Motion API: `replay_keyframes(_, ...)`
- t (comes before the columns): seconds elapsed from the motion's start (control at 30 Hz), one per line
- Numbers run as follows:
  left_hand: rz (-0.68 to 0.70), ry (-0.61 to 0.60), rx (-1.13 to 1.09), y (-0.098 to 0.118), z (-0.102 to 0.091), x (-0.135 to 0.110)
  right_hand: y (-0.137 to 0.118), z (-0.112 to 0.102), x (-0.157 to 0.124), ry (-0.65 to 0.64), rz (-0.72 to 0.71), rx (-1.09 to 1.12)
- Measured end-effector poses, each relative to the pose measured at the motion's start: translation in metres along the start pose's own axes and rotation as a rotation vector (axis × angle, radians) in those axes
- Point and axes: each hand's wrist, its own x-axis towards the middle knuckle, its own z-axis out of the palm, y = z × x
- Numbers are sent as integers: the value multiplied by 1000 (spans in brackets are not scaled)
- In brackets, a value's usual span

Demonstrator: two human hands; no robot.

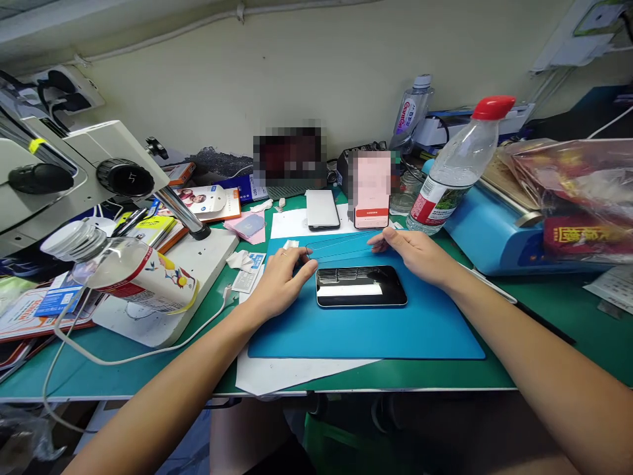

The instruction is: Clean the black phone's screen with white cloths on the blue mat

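ok so both hands are out over the mat, well apart, with what looks like a clear screen protector (341, 248) held between them. The left hand (284, 280) has its thumb and curled fingertips at one end, and the right hand (415, 254) seems to be pinching the other end between thumb and finger, though the exact contact is too fine to make out. The black-screened smartphone (390, 280) lies on the blue mat (366, 336), just on the near side of the sheet. I'd call this step handling the sheet by its ends, not laid on anything yet. Next move imo calls for a light, edge-only grip with both ends level. Further out there's a silver slab-like device (322, 210) on white paper (287, 224), a second smartphone (373, 188) propped up with a pink screen, a red-capped water bottle (457, 165) to the right, and a white cable (148, 360) trailing on the left
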Motion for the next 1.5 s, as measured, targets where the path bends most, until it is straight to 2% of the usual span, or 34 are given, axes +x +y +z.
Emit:
replay_keyframes(0.3,5,45,-93,-1,1,-1,0,-2,0,107,76,-154)
replay_keyframes(0.47,38,177,27,-3,-5,-1,0,-5,0,161,63,-364)
replay_keyframes(0.57,17,216,135,-7,-9,1,-2,-6,0,131,44,-419)
replay_keyframes(0.73,-32,199,284,-15,-9,2,-2,-4,2,84,-42,-432)
replay_keyframes(0.83,-55,198,320,-18,-8,3,-1,-4,1,19,-126,-463)
replay_keyframes(0.93,-77,186,326,-21,-10,5,-1,-5,-1,-61,-128,-493)
replay_keyframes(1.13,-16,176,257,-23,-16,6,1,-5,-1,-93,-119,-491)
replay_keyframes(1.37,182,132,31,-6,-11,1,9,-6,2,25,-244,-502)
replay_keyframes(1.5,231,169,-62,0,-7,-2,5,-6,0,82,-261,-465)
